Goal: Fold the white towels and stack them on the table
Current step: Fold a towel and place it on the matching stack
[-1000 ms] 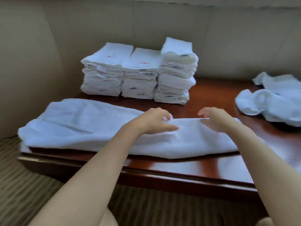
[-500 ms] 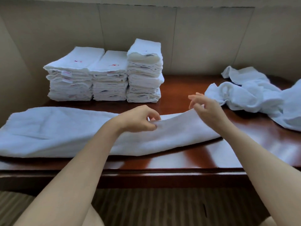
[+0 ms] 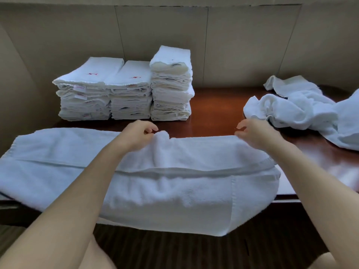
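Note:
A long white towel (image 3: 174, 183) lies across the front of the dark wooden table (image 3: 215, 113), its near part hanging over the front edge. My left hand (image 3: 138, 134) pinches the towel's raised far edge near the middle. My right hand (image 3: 254, 133) grips the same far edge further right, and the part between the two hands is lifted off the table. Three stacks of folded white towels (image 3: 124, 90) stand at the back left against the wall; the right stack is the tallest.
A heap of unfolded white towels (image 3: 303, 107) lies at the back right of the table. A beige panelled wall (image 3: 233, 45) rises right behind the table. Dark striped carpet (image 3: 174, 253) shows below the front edge.
Both hands have taken hold of the towel's far edge and raised it, and the towel's right part now drapes towards me over the table's front edge. The view has shifted right.

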{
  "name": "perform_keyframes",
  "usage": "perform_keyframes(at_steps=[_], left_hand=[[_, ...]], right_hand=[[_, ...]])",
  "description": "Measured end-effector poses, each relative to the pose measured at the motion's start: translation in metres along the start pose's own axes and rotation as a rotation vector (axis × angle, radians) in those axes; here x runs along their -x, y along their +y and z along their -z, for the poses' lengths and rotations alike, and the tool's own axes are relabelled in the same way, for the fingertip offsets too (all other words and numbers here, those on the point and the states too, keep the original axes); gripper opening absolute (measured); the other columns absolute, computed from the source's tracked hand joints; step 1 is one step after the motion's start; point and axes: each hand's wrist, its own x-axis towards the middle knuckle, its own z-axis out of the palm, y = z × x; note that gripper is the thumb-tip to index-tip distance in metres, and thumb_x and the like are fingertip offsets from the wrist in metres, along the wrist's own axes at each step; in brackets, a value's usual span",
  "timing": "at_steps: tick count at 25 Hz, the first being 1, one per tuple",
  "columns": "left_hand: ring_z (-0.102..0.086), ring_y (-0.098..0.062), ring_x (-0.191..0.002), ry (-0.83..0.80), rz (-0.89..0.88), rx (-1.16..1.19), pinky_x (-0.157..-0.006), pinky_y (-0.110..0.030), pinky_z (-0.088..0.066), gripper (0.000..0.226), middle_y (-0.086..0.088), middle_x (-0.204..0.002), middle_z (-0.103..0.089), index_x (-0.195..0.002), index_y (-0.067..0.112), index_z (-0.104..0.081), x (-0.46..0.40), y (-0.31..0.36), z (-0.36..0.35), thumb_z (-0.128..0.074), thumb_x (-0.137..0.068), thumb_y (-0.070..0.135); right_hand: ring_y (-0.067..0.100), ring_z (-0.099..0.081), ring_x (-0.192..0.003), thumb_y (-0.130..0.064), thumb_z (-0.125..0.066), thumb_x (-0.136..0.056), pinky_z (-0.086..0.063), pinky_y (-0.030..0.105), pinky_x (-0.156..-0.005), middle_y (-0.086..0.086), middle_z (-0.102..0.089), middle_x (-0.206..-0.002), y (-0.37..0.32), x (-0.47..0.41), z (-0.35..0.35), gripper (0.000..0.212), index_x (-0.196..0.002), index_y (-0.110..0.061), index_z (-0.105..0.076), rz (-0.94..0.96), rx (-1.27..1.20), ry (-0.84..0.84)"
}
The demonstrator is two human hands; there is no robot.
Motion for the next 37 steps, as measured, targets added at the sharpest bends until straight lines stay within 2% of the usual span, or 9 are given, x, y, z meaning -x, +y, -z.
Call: perform_keyframes(at_steps=[3,10,15,21,26,29,31,34,37], left_hand=[[-0.049,-0.019,-0.121,-0.282,-0.013,-0.095,-0.103,-0.036,-0.038,0.037,-0.001,-0.131,-0.055,-0.127,0.024,-0.054,-0.004,-0.011,-0.024,-0.037,-0.099,0.042],[-0.005,-0.017,-0.147,-0.13,0.155,-0.398,-0.117,-0.039,-0.01,0.054,-0.001,-0.16,-0.007,-0.152,0.03,-0.008,-0.039,-0.03,-0.054,-0.015,-0.1,0.043],[-0.01,-0.018,-0.146,-0.061,0.178,-0.397,-0.115,-0.038,-0.013,0.054,-0.003,-0.159,-0.014,-0.151,0.027,-0.014,-0.069,-0.032,-0.059,-0.019,-0.099,0.042],[-0.048,-0.031,-0.115,0.254,0.033,-0.367,-0.095,-0.035,-0.034,0.031,-0.015,-0.123,-0.055,-0.12,0.009,-0.057,-0.065,0.001,-0.062,-0.043,-0.094,0.019],[-0.058,-0.025,-0.088,-0.263,-0.266,-0.047,-0.072,-0.03,-0.041,0.031,-0.01,-0.09,-0.066,-0.081,0.007,-0.062,-0.011,0.128,-0.097,-0.051,-0.094,0.033],[-0.051,-0.017,-0.063,-0.331,-0.347,0.151,-0.062,-0.033,-0.041,0.033,-0.009,-0.069,-0.058,-0.071,0.004,-0.058,0.019,0.163,-0.115,-0.057,-0.088,0.032],[-0.057,-0.011,-0.07,-0.536,-0.436,0.328,-0.071,-0.033,-0.049,0.017,-0.008,-0.082,-0.065,-0.089,0.006,-0.063,0.033,0.174,-0.113,-0.06,-0.088,0.022],[-0.061,-0.012,-0.106,-1.065,-0.526,0.353,-0.098,-0.026,-0.046,0.032,-0.008,-0.126,-0.062,-0.128,0.009,-0.054,0.04,0.178,-0.094,-0.052,-0.097,0.017],[-0.064,-0.014,-0.097,-0.955,-0.441,0.442,-0.085,-0.022,-0.05,0.027,-0.01,-0.119,-0.065,-0.123,0.008,-0.058,0.021,0.16,-0.072,-0.048,-0.098,0.011]], right_hand=[[0.035,-0.039,-0.13,-0.051,-0.042,-0.095,-0.035,0.044,-0.106,0.012,-0.032,-0.149,0.004,-0.002,-0.026,0.059,-0.145,-0.023,-0.03,-0.115,0.22,-0.392],[0.024,-0.015,-0.143,-0.042,-0.016,-0.099,-0.01,0.053,-0.112,0.005,-0.014,-0.156,0.029,-0.028,-0.05,0.048,-0.146,-0.035,-0.022,-0.236,0.06,-0.177],[0.022,-0.015,-0.144,-0.036,-0.017,-0.1,-0.008,0.054,-0.112,0.007,-0.017,-0.157,0.05,-0.065,-0.055,0.049,-0.148,-0.03,-0.023,-0.231,0.047,-0.1],[0.02,-0.041,-0.128,-0.018,-0.035,-0.098,-0.017,0.047,-0.112,0.002,-0.049,-0.136,0.043,-0.059,-0.056,0.038,-0.131,-0.018,-0.054,-0.073,0.025,0.312],[0.028,-0.049,-0.123,-0.014,-0.04,-0.094,-0.037,0.04,-0.105,0.004,-0.057,-0.132,0.046,-0.029,-0.034,0.034,-0.118,-0.018,-0.064,-0.092,-0.156,0.079],[0.031,-0.055,-0.108,-0.011,-0.04,-0.092,-0.046,0.038,-0.091,0.012,-0.064,-0.113,0.046,-0.01,-0.01,0.029,-0.102,-0.008,-0.067,-0.114,-0.232,0.13],[0.032,-0.055,-0.091,-0.009,-0.038,-0.094,-0.045,0.034,-0.072,0.02,-0.063,-0.095,0.041,0.0,0.01,0.028,-0.087,0.0,-0.064,-0.076,-0.225,0.169],[0.037,-0.055,-0.106,-0.007,-0.037,-0.096,-0.042,0.038,-0.086,0.023,-0.063,-0.113,0.033,0.005,0.036,0.032,-0.107,0.008,-0.063,-0.072,-0.24,0.22],[0.029,-0.054,-0.112,-0.005,-0.037,-0.096,-0.038,0.029,-0.09,0.012,-0.062,-0.121,0.019,0.009,0.024,0.033,-0.115,-0.001,-0.064,0.0,-0.112,0.116]])
